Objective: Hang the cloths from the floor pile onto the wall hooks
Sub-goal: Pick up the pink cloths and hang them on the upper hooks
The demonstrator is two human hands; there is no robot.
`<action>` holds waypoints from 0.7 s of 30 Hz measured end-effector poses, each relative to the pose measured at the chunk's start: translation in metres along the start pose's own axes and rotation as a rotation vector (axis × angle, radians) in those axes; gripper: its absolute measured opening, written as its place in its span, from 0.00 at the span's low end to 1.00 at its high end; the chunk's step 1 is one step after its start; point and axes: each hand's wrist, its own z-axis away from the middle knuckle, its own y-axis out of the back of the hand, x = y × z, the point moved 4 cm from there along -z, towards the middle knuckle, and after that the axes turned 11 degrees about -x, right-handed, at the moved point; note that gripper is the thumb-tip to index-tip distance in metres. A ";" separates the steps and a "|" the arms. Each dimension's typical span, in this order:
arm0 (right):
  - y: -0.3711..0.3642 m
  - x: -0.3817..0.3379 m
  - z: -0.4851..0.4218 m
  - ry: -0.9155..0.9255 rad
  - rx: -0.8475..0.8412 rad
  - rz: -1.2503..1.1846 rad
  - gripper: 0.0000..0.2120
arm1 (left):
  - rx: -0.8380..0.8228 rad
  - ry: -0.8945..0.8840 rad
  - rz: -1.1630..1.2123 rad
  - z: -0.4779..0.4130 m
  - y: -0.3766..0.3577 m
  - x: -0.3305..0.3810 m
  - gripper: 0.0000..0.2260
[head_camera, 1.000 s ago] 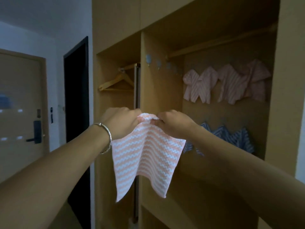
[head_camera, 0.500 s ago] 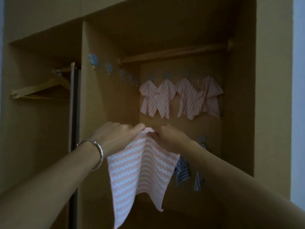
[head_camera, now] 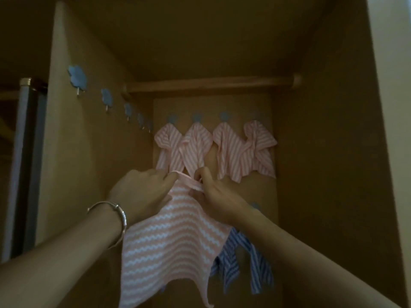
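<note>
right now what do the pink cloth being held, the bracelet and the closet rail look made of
Pink cloth: soft woven or knitted fabric, perhaps microfibre; it drapes and bunches at the top. Bracelet: polished silvery metal, judging by its bright glint. Closet rail: pale wood, smooth and matte; the dim light hides any grain.

Back wall [head_camera: 262, 192] w/ hooks [head_camera: 196, 118]; 4 pink cloths [head_camera: 242, 152] top row; blue cloths [head_camera: 231, 258] below

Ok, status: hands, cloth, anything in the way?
Left hand, right hand pinch pink wavy cloth at top edge. Not yet hooked. Four hung cloths fill upper back hooks; side-wall hooks bare.
</note>
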 end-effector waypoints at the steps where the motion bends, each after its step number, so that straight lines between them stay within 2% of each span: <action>1: 0.000 0.003 -0.003 0.003 0.012 -0.009 0.13 | -0.017 0.015 0.008 -0.006 -0.005 -0.002 0.21; 3: 0.001 0.011 -0.010 -0.023 0.040 -0.025 0.13 | -0.071 0.030 0.026 -0.019 -0.017 -0.004 0.20; 8: -0.010 0.037 -0.045 -0.023 0.059 0.019 0.11 | -0.051 0.067 0.001 -0.055 -0.033 -0.012 0.19; 14: -0.035 0.070 -0.114 0.021 0.134 0.025 0.18 | -0.165 0.119 -0.071 -0.089 -0.083 -0.041 0.20; 21: -0.081 0.101 -0.207 0.091 0.155 -0.215 0.23 | -0.258 0.270 -0.097 -0.128 -0.149 -0.083 0.23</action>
